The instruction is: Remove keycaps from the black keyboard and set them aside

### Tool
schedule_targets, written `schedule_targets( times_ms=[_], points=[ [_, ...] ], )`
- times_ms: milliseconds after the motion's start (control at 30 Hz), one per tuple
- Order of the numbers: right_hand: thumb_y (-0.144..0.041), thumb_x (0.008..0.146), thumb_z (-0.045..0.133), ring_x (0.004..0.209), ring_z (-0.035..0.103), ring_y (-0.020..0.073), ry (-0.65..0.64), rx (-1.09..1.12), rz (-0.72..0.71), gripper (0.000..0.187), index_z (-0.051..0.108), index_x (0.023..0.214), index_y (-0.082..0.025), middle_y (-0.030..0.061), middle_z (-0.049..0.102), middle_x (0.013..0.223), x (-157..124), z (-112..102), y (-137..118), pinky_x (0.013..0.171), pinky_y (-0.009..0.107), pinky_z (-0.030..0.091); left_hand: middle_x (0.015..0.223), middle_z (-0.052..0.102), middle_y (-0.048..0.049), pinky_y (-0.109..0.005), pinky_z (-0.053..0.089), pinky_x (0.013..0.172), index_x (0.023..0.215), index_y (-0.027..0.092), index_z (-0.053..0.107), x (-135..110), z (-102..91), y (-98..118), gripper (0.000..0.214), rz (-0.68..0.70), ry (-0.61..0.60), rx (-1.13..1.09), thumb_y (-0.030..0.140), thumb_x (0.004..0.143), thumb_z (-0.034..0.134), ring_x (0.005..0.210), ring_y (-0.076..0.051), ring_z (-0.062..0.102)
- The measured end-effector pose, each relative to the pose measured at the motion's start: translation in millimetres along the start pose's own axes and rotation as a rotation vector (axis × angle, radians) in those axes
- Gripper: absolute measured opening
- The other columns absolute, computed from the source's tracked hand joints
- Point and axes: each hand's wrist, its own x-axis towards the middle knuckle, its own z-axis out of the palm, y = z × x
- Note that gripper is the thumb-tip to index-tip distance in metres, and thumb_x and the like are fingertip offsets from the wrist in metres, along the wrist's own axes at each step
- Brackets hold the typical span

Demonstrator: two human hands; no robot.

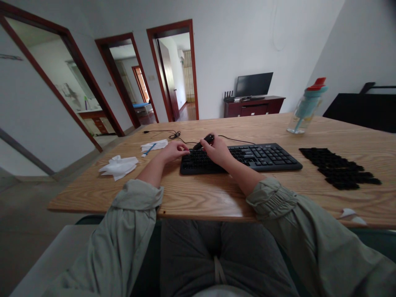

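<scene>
Keyboard (241,159): my right hand (218,150) grip closed on black tool (204,142); left hand (173,152) empty, open, bracing edge. I'd keep tool strokes light.

On the table (201,198), keyboard (266,159) central, tissues (119,167) left of it, keycaps (338,167) right, bottle (306,107) behind keycaps.

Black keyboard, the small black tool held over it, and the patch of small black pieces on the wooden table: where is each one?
Black keyboard (269,157): head view, on its number-pad end.
Small black tool (206,140): head view, on its thick upper end.
Small black pieces (338,167): head view, middle of the patch.
</scene>
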Motion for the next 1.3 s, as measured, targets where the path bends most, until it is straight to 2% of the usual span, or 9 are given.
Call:
schedule_targets(
  times_ms=[267, 567, 733, 867, 1067, 1300],
  points=[
    [-0.051, 0.085, 0.053, 0.064, 0.056, 0.0170, 0.004, 0.038, 0.004, 0.030, 0.053, 0.089, -0.021, 0.0010, 0.061, 0.070, 1.3, 1.0, 4.0, 0.062, 0.029, 0.044, 0.082, 0.070, -0.0057, -0.028, 0.047, 0.068, 0.088, 0.015, 0.073, -1.0, 0.6, 6.5, 0.033, 0.034, 0.014, 0.013, 0.044, 0.072, 0.072, 0.072, -0.016, 0.060],
    [-0.048, 0.084, 0.056, 0.058, 0.055, 0.0143, -0.049, 0.147, 0.029, 0.029, 0.052, 0.092, -0.021, -0.0013, 0.061, 0.066, -5.4, -0.6, 7.6, 0.056, 0.026, 0.044, 0.086, 0.069, -0.0051, -0.028, 0.048, 0.073, 0.082, 0.017, 0.073, -0.3, -1.1, 6.1, 0.028, 0.081, -0.024, 0.030, 0.043, 0.073, 0.071, 0.078, -0.016, 0.060],
    [-0.046, 0.085, 0.056, 0.050, 0.053, 0.0119, -0.060, 0.248, 0.129, 0.026, 0.050, 0.090, -0.021, 0.0002, 0.063, 0.068, -4.7, -2.3, 8.5, 0.048, 0.023, 0.041, 0.084, 0.068, -0.0047, -0.028, 0.048, 0.072, 0.084, 0.017, 0.074, -1.1, 2.2, 9.3, 0.027, 0.045, 0.024, 0.022, 0.042, 0.073, 0.072, 0.076, -0.016, 0.060],
    [-0.044, 0.086, 0.055, 0.049, 0.052, 0.0109, -0.080, 0.260, 0.186, 0.025, 0.050, 0.091, -0.020, 0.0013, 0.064, 0.070, -0.9, -1.3, 10.7, 0.045, 0.022, 0.041, 0.086, 0.068, -0.0057, -0.029, 0.048, 0.075, 0.084, 0.017, 0.074, -2.3, 4.2, 15.3, 0.024, 0.059, 0.018, 0.076, 0.040, 0.075, 0.069, 0.079, -0.017, 0.060],
    [-0.045, 0.085, 0.055, 0.052, 0.054, 0.0115, -0.104, 0.203, 0.115, 0.027, 0.050, 0.092, -0.020, -0.0007, 0.063, 0.068, -1.7, -1.1, 9.7, 0.052, 0.024, 0.043, 0.088, 0.069, -0.0059, -0.028, 0.047, 0.075, 0.084, 0.017, 0.074, -5.9, 1.1, 23.1, 0.024, 0.093, -0.029, 0.150, 0.038, 0.078, 0.064, 0.079, -0.017, 0.059],
    [-0.049, 0.084, 0.056, 0.059, 0.054, 0.0124, -0.128, 0.148, 0.002, 0.030, 0.050, 0.094, -0.021, -0.0031, 0.060, 0.068, -12.0, -4.0, 3.3, 0.057, 0.025, 0.043, 0.081, 0.072, -0.0056, -0.028, 0.047, 0.071, 0.086, 0.016, 0.076, -5.6, 1.4, 17.2, 0.029, 0.070, -0.093, 0.131, 0.041, 0.079, 0.063, 0.075, -0.017, 0.061]
  ],
)
